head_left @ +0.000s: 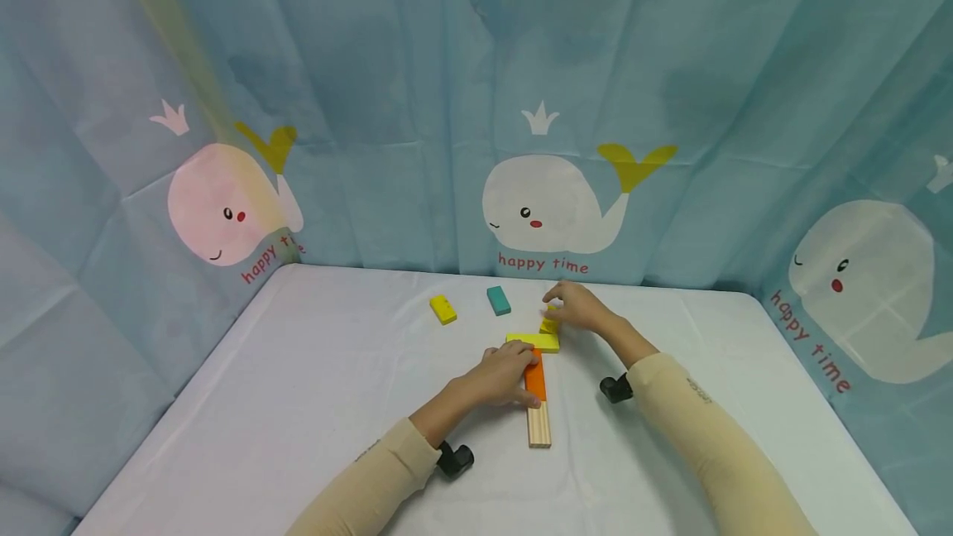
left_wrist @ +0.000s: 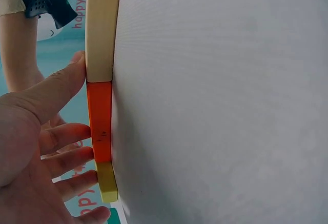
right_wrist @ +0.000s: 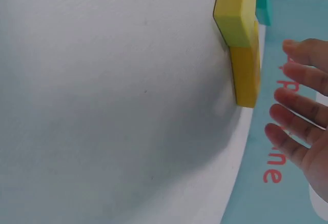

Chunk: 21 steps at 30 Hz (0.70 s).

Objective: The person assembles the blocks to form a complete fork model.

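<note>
My left hand lies over a row of blocks with its fingers spread. In the left wrist view its thumb touches a plain wooden block, while the fingertips rest along an orange block and a yellow block. The plain and orange blocks join end to end, and the crosswise yellow block caps their far end. Another yellow block meets its right end and points away. Just above that one hovers my right hand, fingers loosely bent and apart from the blocks in the right wrist view.
On the white-covered table, a loose yellow block and a teal block lie toward the back, left of the right hand. A blue whale-print curtain stands behind the table's far edge. Black wrist cameras sit at both cuffs.
</note>
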Tool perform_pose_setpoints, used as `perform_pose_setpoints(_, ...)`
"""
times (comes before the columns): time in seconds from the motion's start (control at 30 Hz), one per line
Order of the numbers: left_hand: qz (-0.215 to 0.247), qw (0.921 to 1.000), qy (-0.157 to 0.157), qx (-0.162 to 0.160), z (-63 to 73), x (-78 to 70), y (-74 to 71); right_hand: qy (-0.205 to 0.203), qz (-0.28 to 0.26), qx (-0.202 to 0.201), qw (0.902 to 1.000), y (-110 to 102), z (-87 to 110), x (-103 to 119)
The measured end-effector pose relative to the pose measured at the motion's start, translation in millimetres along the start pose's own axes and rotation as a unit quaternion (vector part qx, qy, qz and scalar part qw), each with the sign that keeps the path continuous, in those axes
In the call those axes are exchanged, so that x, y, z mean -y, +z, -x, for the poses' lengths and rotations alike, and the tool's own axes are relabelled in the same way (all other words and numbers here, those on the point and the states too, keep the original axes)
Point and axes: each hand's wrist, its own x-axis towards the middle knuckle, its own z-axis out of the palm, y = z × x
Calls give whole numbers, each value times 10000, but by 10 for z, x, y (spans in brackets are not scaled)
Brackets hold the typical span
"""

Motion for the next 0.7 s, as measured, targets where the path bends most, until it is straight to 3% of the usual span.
perform_pose_setpoints(0.7, 23, 10000, 66, 12, 15, -8, -27, -367, -253, 280, 9986, 96, -381, 216)
